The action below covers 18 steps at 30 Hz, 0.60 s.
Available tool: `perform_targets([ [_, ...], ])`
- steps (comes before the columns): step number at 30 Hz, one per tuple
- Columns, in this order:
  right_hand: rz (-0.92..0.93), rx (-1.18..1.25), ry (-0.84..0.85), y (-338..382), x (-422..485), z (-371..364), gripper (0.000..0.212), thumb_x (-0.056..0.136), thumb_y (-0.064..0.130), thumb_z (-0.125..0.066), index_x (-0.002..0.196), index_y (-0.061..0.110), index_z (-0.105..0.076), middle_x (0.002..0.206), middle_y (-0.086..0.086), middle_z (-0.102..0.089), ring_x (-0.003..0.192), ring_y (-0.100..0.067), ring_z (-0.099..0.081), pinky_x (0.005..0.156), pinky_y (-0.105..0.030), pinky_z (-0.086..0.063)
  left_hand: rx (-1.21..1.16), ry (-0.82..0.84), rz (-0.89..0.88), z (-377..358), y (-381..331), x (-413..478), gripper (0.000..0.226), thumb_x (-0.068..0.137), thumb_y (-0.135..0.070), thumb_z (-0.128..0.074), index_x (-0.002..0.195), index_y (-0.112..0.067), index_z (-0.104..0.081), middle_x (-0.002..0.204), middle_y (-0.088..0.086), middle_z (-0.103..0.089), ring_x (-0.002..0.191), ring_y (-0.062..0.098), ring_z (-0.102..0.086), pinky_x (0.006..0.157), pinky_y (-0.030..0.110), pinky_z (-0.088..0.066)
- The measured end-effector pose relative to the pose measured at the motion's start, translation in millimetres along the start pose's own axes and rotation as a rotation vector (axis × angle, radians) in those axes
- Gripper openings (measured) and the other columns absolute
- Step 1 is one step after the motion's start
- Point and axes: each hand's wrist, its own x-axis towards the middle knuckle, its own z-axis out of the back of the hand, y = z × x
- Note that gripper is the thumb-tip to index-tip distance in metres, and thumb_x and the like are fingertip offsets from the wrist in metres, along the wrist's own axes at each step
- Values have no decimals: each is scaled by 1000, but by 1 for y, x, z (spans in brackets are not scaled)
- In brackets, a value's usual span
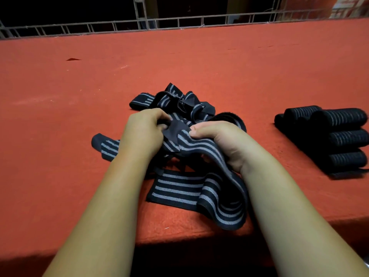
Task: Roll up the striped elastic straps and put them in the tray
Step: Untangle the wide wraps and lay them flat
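A dark elastic strap with grey stripes (pixel 191 145) is stretched between both hands over the red table. My left hand (pixel 142 129) pinches its end, and my right hand (pixel 216 137) grips it a little further along. The rest of this strap hangs down and loops over the table's front edge (pixel 219 204). Behind the hands lies a tangled pile of loose striped straps (pixel 175 101). At the right, several rolled straps (pixel 337 134) are stacked in rows. I cannot make out a tray under them.
The red cloth table (pixel 179 62) stretches far back and to both sides. A metal lattice rail (pixel 143 23) runs along its far edge. One strap end (pixel 104 146) lies flat to the left of my left wrist.
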Motion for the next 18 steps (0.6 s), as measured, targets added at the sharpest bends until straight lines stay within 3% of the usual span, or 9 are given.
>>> perform_targets([
  [2,34,73,83,8,-5,4,19,95,11,-65,110,6,-76,96,-17,-73,75,-27,-70,68,-29,-55,20,-36,76,1,9,6,32,96,-6,-67,109,-33,-79,110,0,-76,106,26,-69,83,32,-47],
  [4,123,91,5,14,-7,8,18,100,6,-58,111,3,-73,78,-9,-74,56,-14,-68,49,-19,-49,30,-39,88,7,12,9,29,97,-14,-72,120,-31,-77,119,0,-77,117,25,-69,93,32,-49],
  [5,163,104,-55,15,-7,9,17,101,4,-58,110,1,-72,75,-7,-75,54,-12,-68,47,-18,-49,29,-25,78,11,10,9,35,98,-15,-73,130,-30,-74,125,-1,-76,121,24,-68,98,32,-48],
  [7,203,134,-124,12,-5,8,18,101,5,-64,113,-1,-75,89,-14,-80,68,-19,-74,56,-23,-57,43,-6,12,19,-3,6,46,97,-14,-73,141,-26,-66,134,0,-70,125,25,-64,104,34,-47],
  [9,218,175,-195,8,-3,2,17,101,8,-69,115,3,-75,101,-20,-80,80,-27,-75,66,-32,-63,14,-11,-69,24,-19,0,39,97,-15,-71,135,-24,-70,129,-1,-68,123,23,-65,105,34,-49],
  [11,246,220,-226,7,-1,-3,14,101,11,-71,114,9,-76,106,-22,-79,85,-30,-75,74,-37,-66,-227,86,-47,27,-29,-5,21,98,-21,-73,117,-27,-78,112,-9,-76,106,12,-72,99,34,-56],
  [14,305,224,-220,8,-2,-6,12,101,19,-75,112,16,-77,115,-27,-77,85,-31,-75,76,-43,-65,-742,355,54,22,-41,-20,11,99,-21,-77,105,-13,-80,96,5,-79,82,16,-72,82,39,-64],
  [16,315,133,-249,7,-3,-9,16,100,27,-78,114,19,-77,117,-29,-75,86,-32,-75,81,-51,-66,-945,390,93,14,-46,-24,14,101,-16,-74,110,-5,-76,99,12,-78,81,20,-73,78,34,-63],
  [18,314,38,-295,8,-6,-10,23,99,34,-78,117,21,-75,103,-17,-78,77,-24,-76,69,-44,-67,-1024,395,120,8,-49,-25,21,105,-18,-71,119,-3,-71,106,12,-81,87,22,-78,81,36,-64],
])
